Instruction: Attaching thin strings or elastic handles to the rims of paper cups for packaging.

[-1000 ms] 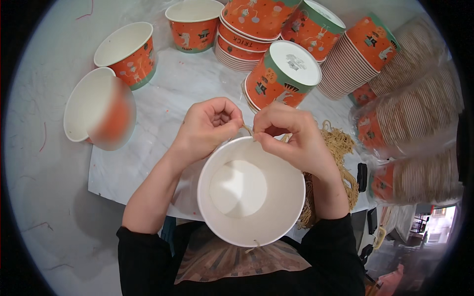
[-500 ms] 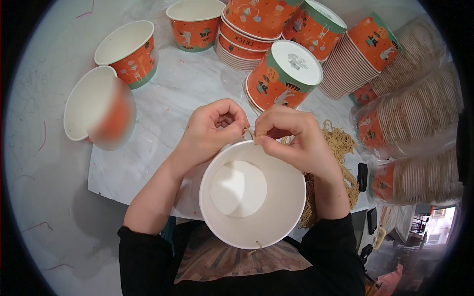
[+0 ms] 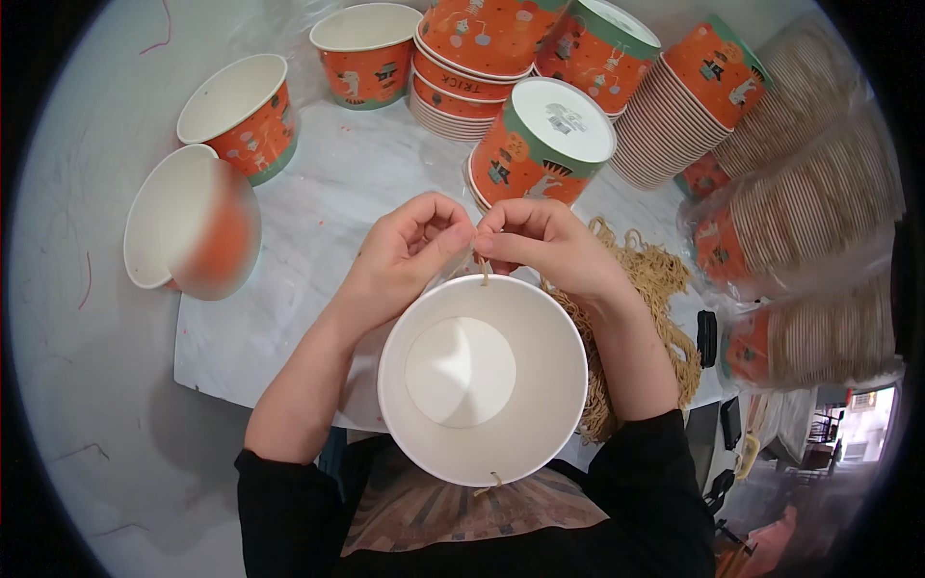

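A round paper bucket [image 3: 544,385], white inside, sits in front of me at the table's near edge, its mouth facing up. A short tan cord [image 3: 485,273] passes over its far rim, and both hands meet at it. The fingers of my left hand [image 3: 409,252] are pinched on the cord just beyond the rim. My right hand [image 3: 549,249] pinches it too, fingertips nearly touching the left ones. A knotted bit of cord [image 3: 493,481] pokes through a hole at the near rim. The fingers partly hide the cord's upper ends.
A tangled pile of tan cord [image 3: 655,279] lies beside my right forearm. Orange buckets [image 3: 361,72] stand at the back and left; an upturned stack [image 3: 540,154] is just beyond my hands. Plastic-wrapped stacks [image 3: 790,231] line the right. A black object [image 3: 706,339] rests near the right edge.
My hands have come closer together, and the cord now stands up from the far rim between them. My right fingers have moved off the rim. The whole view has shifted slightly.
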Action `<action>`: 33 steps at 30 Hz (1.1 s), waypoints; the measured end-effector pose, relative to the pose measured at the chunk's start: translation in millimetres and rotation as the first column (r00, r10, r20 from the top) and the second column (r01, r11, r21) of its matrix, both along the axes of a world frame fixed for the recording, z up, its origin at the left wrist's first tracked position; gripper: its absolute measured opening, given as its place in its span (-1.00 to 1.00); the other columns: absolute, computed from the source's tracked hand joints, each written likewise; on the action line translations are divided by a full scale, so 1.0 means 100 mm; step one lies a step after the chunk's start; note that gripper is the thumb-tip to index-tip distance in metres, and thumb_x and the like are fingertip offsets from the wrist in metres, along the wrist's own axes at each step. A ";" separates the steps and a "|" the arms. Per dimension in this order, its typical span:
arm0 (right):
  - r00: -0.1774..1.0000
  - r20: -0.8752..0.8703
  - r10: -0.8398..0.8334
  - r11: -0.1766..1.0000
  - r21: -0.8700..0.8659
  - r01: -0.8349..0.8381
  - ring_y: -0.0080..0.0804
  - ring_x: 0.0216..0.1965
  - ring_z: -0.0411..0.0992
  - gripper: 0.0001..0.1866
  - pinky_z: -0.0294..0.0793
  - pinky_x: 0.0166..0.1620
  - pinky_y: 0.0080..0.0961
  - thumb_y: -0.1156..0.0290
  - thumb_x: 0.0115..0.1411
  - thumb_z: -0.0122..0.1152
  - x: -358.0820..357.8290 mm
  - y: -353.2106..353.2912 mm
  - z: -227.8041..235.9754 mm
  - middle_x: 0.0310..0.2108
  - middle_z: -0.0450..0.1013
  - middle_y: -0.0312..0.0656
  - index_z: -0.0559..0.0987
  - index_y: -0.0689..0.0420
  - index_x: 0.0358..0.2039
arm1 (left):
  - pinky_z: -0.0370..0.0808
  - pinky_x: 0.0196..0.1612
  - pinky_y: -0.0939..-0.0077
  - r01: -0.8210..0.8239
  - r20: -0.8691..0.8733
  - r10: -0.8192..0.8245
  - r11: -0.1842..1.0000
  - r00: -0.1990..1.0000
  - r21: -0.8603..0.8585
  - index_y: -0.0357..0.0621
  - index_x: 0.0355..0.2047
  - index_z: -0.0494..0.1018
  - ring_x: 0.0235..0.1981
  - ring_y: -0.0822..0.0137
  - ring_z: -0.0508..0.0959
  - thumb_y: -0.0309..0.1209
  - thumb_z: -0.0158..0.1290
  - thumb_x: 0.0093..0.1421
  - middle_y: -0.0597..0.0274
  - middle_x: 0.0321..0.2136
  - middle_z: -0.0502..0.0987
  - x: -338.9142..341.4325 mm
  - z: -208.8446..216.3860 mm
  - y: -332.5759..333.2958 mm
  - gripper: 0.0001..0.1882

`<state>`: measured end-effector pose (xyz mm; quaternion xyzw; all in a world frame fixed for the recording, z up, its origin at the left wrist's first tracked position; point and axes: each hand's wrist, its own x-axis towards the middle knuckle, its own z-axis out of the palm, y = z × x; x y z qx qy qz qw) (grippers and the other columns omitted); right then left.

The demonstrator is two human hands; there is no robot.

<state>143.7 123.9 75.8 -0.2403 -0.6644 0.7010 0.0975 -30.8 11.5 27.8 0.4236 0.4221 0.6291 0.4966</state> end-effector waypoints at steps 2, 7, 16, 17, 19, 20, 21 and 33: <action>0.998 -0.069 -0.014 1.000 -0.018 0.013 -0.72 -0.41 0.44 -0.86 0.41 -0.32 -0.74 0.39 0.24 0.28 -0.01 0.01 -0.01 -0.42 0.54 -0.37 0.61 0.19 -0.32 | 0.44 -0.31 0.74 0.085 0.005 -0.085 0.992 0.996 -0.092 -0.22 -0.29 0.51 -0.38 0.66 0.50 -0.38 0.13 0.33 0.41 -0.38 0.55 -0.05 0.04 -0.01 -0.85; 0.998 -0.065 -0.022 1.000 0.016 0.023 -0.73 -0.44 0.43 -0.88 0.39 -0.35 -0.75 0.40 0.25 0.26 -0.03 0.01 -0.05 -0.43 0.54 -0.38 0.61 0.19 -0.34 | 0.45 -0.35 0.72 0.199 0.039 -0.195 0.959 0.980 -0.203 -0.22 -0.30 0.54 -0.44 0.66 0.51 -0.34 0.14 0.33 0.42 -0.45 0.57 -0.07 0.08 -0.04 -0.82; 1.000 -0.005 -0.001 0.971 -0.240 0.000 -0.77 -0.46 0.44 -0.94 0.38 -0.41 -0.77 0.48 0.24 0.22 -0.03 -0.03 -0.05 -0.47 0.50 -0.42 0.58 0.18 -0.36 | 0.38 -0.37 0.72 0.137 0.160 -0.109 0.975 0.981 -0.174 -0.19 -0.41 0.49 -0.45 0.65 0.45 -0.47 0.05 0.27 0.43 -0.49 0.52 -0.02 0.06 -0.05 -0.89; 0.999 -0.020 0.029 0.960 -0.279 -0.033 -0.76 -0.46 0.43 -0.92 0.39 -0.40 -0.76 0.46 0.24 0.20 -0.03 -0.01 -0.06 -0.47 0.50 -0.40 0.58 0.18 -0.37 | 0.33 -0.39 0.71 0.076 0.141 -0.053 0.983 0.989 -0.165 -0.18 -0.43 0.47 -0.46 0.65 0.40 -0.46 0.03 0.26 0.45 -0.52 0.47 -0.01 0.05 -0.04 -0.88; 0.998 -0.030 0.051 0.937 -0.346 -0.059 -0.75 -0.47 0.43 -0.93 0.39 -0.42 -0.76 0.48 0.23 0.19 -0.02 0.03 -0.09 -0.48 0.50 -0.40 0.57 0.18 -0.38 | 0.28 -0.41 0.71 0.014 0.123 0.005 0.988 0.992 -0.156 -0.17 -0.46 0.46 -0.48 0.65 0.36 -0.46 0.01 0.24 0.47 -0.55 0.42 -0.01 0.03 -0.03 -0.87; 0.997 -0.043 0.071 0.910 -0.406 -0.082 -0.75 -0.48 0.43 -0.94 0.39 -0.43 -0.76 0.49 0.22 0.18 -0.02 0.05 -0.11 -0.48 0.49 -0.40 0.57 0.18 -0.39 | 0.25 -0.43 0.70 -0.024 0.147 0.053 0.981 0.988 -0.193 -0.16 -0.47 0.44 -0.49 0.64 0.32 -0.45 0.00 0.23 0.48 -0.57 0.39 -0.01 0.02 -0.02 -0.87; 0.997 -0.044 0.070 0.911 -0.405 -0.082 -0.75 -0.48 0.43 -0.94 0.39 -0.43 -0.76 0.49 0.22 0.18 -0.02 0.06 -0.13 -0.48 0.49 -0.40 0.57 0.18 -0.39 | 0.21 -0.44 0.69 -0.066 0.166 0.108 0.968 0.980 -0.241 -0.15 -0.49 0.43 -0.50 0.64 0.29 -0.44 0.00 0.21 0.49 -0.58 0.35 -0.01 0.02 -0.02 -0.87; 0.983 -0.130 0.126 0.959 -0.239 -0.155 -0.69 -0.35 0.49 -0.91 0.48 -0.23 -0.70 0.47 0.27 0.23 0.02 0.14 -0.17 -0.38 0.55 -0.35 0.62 0.22 -0.27 | 0.26 -0.47 0.68 -0.095 0.148 0.143 0.953 0.979 -0.289 -0.15 -0.49 0.45 -0.54 0.62 0.31 -0.43 -0.03 0.21 0.45 -0.59 0.37 0.01 -0.01 0.00 -0.86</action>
